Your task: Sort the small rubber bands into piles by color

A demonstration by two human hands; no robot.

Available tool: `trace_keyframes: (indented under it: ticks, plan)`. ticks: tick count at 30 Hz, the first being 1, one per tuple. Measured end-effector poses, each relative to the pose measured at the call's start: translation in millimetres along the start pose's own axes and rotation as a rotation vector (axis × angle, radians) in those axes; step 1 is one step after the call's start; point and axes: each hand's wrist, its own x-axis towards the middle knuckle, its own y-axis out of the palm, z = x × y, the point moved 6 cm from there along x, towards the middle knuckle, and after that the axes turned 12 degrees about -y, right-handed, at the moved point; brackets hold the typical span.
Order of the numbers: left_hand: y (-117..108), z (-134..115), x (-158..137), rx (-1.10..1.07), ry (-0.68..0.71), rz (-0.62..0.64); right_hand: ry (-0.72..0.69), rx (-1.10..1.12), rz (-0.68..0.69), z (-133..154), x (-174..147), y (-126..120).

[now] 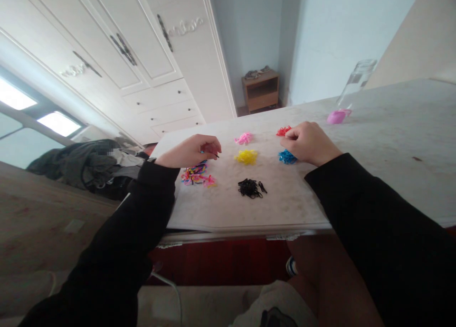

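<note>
My left hand hovers over a mixed heap of multicoloured rubber bands at the left of the table. Its thumb and fingers pinch a small black rubber band; a bit of blue shows by the fingers too. My right hand is closed, fingertips together, between a red rubber band pile and a blue one, partly covering both. Whatever it pinches is hidden. Between my hands lie a pink pile, a yellow pile and, nearest me, a black pile.
The pale table ends just before my lap. A clear glass bottle with a pink base stands at the back right. Dark clothes are heaped beyond the left edge. Behind are a white wardrobe and a small wooden cabinet.
</note>
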Motion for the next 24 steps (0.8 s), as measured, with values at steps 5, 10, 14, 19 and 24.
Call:
trace_keyframes:
  ticks: [5, 10, 14, 19, 24]
  plan:
    - [9.7, -1.3, -10.5, -0.127, -0.101, 0.266, 0.015, 0.008, 0.006, -0.7, 0.1, 1.1]
    - [16.1, 2.9, -13.2, -0.153, -0.156, 0.345, 0.001, 0.008, -0.005, 0.1, -0.1, 0.8]
    - [21.0, 1.8, -14.0, -0.174, -0.152, 0.394, 0.005, 0.015, -0.002, 2.2, -0.7, -0.9]
    - [24.2, -2.8, -15.3, -0.191, -0.134, 0.428, 0.005, 0.007, 0.003, 3.0, -0.6, -1.3]
    - [24.5, -6.3, -16.4, -0.215, -0.069, 0.456, 0.004, -0.012, 0.01, -0.8, 0.7, 1.4]
